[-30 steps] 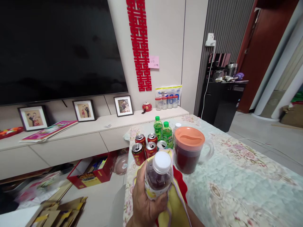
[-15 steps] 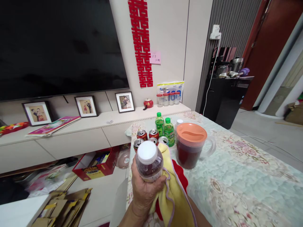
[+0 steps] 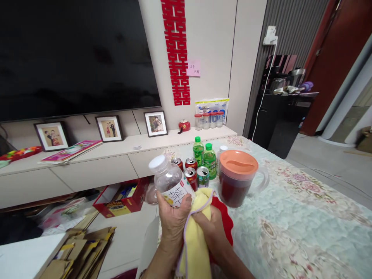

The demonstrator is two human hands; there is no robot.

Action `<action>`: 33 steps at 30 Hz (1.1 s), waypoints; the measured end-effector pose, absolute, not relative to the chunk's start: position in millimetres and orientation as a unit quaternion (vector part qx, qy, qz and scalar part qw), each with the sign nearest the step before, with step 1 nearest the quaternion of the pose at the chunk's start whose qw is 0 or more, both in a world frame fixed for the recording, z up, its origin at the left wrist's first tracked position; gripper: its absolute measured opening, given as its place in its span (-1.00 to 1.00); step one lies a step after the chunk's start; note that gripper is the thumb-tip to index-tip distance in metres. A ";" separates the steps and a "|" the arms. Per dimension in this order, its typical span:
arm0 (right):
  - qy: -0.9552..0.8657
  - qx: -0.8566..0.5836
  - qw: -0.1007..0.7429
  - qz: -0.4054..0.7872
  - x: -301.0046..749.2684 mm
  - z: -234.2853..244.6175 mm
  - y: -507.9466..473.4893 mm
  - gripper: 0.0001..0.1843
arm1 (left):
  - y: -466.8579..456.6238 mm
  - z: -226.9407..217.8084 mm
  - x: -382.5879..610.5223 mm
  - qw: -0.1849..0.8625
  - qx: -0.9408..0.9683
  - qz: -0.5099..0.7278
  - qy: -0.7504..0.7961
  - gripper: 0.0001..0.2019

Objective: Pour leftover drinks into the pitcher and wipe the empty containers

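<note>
Clear jar (image 3: 170, 179), white cap on, white label with dark characters and a yellow picture; tilted, cap up-left, held in left hand (image 3: 173, 217). Yellow cloth (image 3: 195, 242), lilac edging, bunched in right hand (image 3: 213, 228), lower part hanging; top by jar's base, contact unclear.

three framed photos (image 3: 109, 128) are lined up on a white cabinet (image 3: 97, 167) beneath a black television (image 3: 78, 58); a red paper strip (image 3: 177, 60) is hung on the wall (image 3: 213, 50), and cardboard (image 3: 83, 252) is piled on the floor (image 3: 123, 240) near a red box (image 3: 122, 206).
</note>
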State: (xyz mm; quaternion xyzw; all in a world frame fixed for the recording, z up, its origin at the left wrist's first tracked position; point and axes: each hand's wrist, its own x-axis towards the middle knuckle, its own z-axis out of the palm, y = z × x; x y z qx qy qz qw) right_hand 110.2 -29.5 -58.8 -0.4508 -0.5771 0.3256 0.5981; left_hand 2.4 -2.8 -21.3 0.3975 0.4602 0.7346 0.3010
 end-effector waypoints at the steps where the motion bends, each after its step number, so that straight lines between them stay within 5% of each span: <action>1: -0.579 -0.447 0.607 0.311 111.2 -59.8 -28.4 -0.81 | -2.3 -20.7 0.4 0.294 0.397 0.734 0.465 -0.26; 6: -0.558 -0.434 0.665 0.241 112.7 -59.9 -30.9 -0.46 | -8.3 -24.3 -5.9 0.310 0.419 0.690 0.503 -0.33; 18: -0.448 -0.355 0.664 0.482 140.6 -38.5 -32.4 -0.49 | -48.7 -55.0 3.2 0.444 0.529 0.540 0.481 -0.25; 25: -0.394 -0.352 0.708 0.468 156.5 -10.2 -26.9 -0.49 | -67.8 -49.5 8.9 0.478 0.554 0.517 0.444 -0.24; 28: -0.524 -0.340 0.640 0.448 170.6 16.8 -30.5 -0.68 | -68.6 -47.8 5.2 0.463 0.592 0.504 0.426 -0.22; 33: -0.736 -0.340 0.408 0.420 188.6 71.5 -32.0 -0.76 | -72.0 -49.2 4.9 0.386 0.624 0.518 0.440 -0.28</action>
